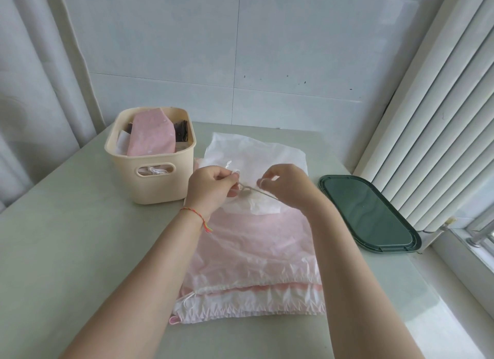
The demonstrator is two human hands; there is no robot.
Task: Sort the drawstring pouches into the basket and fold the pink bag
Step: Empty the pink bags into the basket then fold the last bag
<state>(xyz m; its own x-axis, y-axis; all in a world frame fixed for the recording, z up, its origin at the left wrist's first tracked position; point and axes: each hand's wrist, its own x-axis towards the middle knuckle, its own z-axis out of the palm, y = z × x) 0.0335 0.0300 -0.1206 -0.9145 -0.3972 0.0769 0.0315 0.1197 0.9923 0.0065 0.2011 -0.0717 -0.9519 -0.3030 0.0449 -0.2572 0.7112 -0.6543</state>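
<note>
Drawstring held taut between both hands above the pouches.

In the head view, a thin white drawstring (pixel 250 189) is pinched at each end by the left hand (pixel 211 188) and right hand (pixel 287 186), its long axis running across between the fingers. Under the fingers one white pouch (pixel 256 155) lies on a pink bag (pixel 254 254) on the surface (pixel 80 251). Left of the fingers one beige basket (pixel 152 176) is seen, holding a pink pouch (pixel 151 136).

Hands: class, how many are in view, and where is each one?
2. The left hand is beside the basket, pinching a cord. The right hand pinches the cord's other end, above the pink bag.
</note>
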